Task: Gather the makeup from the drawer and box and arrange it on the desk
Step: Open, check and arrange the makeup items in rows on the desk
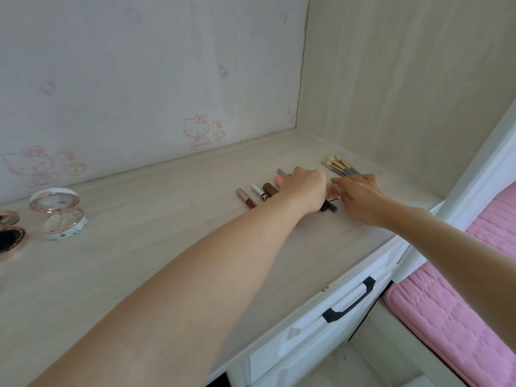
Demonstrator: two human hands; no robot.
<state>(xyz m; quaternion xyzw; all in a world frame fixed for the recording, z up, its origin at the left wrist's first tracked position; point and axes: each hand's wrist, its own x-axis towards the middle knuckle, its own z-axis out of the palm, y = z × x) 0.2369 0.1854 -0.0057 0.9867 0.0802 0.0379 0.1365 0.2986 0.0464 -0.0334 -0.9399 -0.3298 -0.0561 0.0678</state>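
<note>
Your left grip (304, 188) is knuckles-up over the makeup row at the far right of the bench (156, 208). Its fingers curl down out of sight, so can't tell if it's clamped on anything. A dark pen (331, 207) pokes out from under its wrist, mostly covered.

Your right grip (360, 195) sits just beside it, fingers fairly straight and loosely apart, holding nothing visible. Its fingertips (337, 180) reach a flat peach item (333, 192) between the two grips. That item is mostly hidden and contact is unclear.

Bundled brushes (339, 166) lie just behind the right grip, which covers the handle ends. Left of the left grip, three lip tubes (268, 191) lie side by side on the bench, the nearest one partly under your forearm. A pink piece (279, 179) and a grey tip (280, 171) peek out by the knuckles, too covered to identify.

Far left, well apart, is an open compact (60, 219) with its lid upright. Next to it, a dark compact (11, 236) is cut off by the frame edge. A drawer (307, 347) with a black handle sits under the bench front. A pink bed (460, 317) shows at right, cropped.
</note>
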